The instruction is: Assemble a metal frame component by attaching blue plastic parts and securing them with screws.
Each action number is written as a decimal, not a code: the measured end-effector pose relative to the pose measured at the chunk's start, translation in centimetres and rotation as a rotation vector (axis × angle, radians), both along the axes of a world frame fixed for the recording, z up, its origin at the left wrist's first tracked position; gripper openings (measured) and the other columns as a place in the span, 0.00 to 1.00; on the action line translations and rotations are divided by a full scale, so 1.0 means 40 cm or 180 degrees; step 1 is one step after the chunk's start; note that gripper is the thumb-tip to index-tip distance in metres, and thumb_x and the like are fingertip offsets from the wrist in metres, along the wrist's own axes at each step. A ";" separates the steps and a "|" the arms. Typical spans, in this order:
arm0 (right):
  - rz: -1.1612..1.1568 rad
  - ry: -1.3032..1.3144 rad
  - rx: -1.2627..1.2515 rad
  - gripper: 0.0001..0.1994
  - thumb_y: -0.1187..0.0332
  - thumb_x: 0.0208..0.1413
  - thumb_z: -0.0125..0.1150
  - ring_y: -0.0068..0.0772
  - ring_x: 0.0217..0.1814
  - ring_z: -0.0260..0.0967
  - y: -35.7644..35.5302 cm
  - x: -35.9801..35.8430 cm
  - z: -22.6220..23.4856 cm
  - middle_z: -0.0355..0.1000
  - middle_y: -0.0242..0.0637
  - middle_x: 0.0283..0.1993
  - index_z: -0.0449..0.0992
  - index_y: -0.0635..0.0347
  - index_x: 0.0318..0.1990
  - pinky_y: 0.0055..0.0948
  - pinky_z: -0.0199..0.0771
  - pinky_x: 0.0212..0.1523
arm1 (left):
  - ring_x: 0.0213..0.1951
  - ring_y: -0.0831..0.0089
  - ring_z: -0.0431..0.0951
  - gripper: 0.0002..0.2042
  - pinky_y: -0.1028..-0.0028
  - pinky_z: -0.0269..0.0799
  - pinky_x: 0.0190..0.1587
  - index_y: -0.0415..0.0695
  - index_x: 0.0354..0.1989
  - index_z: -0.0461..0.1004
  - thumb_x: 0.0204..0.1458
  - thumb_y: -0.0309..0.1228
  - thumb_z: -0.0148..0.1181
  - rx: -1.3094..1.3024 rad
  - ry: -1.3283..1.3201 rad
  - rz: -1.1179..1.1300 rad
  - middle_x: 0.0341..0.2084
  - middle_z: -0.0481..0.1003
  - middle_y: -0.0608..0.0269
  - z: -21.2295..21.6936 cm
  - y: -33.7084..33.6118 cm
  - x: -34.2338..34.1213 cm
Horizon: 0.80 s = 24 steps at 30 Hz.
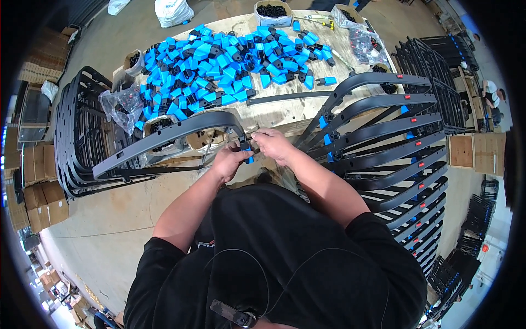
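From here, the left hand (227, 163) covers part of the small blue-and-black piece (250, 159) at the end of the curved black frame (181, 125); what lies at the right hand's (274, 146) fingertips is too small to tell. The upper edge cuts off a white plastic sack (117, 5).
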State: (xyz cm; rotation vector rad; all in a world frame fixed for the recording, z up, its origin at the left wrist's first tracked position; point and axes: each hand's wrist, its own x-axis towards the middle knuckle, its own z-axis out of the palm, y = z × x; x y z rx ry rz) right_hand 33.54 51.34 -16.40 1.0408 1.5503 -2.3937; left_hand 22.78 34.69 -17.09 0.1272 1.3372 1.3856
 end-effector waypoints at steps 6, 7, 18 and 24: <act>0.0209 -0.0056 -0.0673 0.14 0.55 0.66 0.57 0.14 0.18 0.47 -0.002 -0.006 -0.002 0.54 0.20 0.20 0.75 0.57 0.40 0.23 0.45 0.19 | 0.44 0.71 0.77 0.17 0.71 0.72 0.49 0.37 0.51 0.73 0.53 0.23 0.66 -0.0024 -0.0198 0.0004 0.44 0.77 0.59 0.015 -0.009 -0.005; 0.0219 -0.0055 -0.0671 0.14 0.55 0.66 0.57 0.14 0.18 0.47 -0.003 -0.009 -0.006 0.54 0.20 0.20 0.75 0.57 0.40 0.23 0.45 0.19 | 0.45 0.70 0.77 0.17 0.71 0.72 0.50 0.37 0.52 0.73 0.54 0.24 0.66 -0.0097 -0.0196 -0.0117 0.44 0.77 0.59 0.022 -0.007 -0.007; 0.0397 -0.0175 -0.0312 0.20 0.45 0.68 0.49 0.18 0.20 0.52 -0.024 -0.015 0.028 0.60 0.23 0.24 0.72 0.51 0.36 0.22 0.47 0.20 | 0.45 0.69 0.78 0.19 0.70 0.74 0.51 0.33 0.53 0.72 0.57 0.32 0.64 -0.0269 -0.0062 -0.0303 0.46 0.78 0.56 0.005 -0.028 -0.014; 0.0040 0.0057 -0.2047 0.28 0.37 0.67 0.40 0.29 0.27 0.65 -0.014 0.040 0.078 0.70 0.31 0.29 0.74 0.54 0.43 0.31 0.64 0.29 | 0.41 0.68 0.81 0.18 0.69 0.77 0.43 0.36 0.47 0.77 0.54 0.35 0.66 -0.0631 0.2328 -0.0810 0.41 0.80 0.52 0.092 -0.070 -0.001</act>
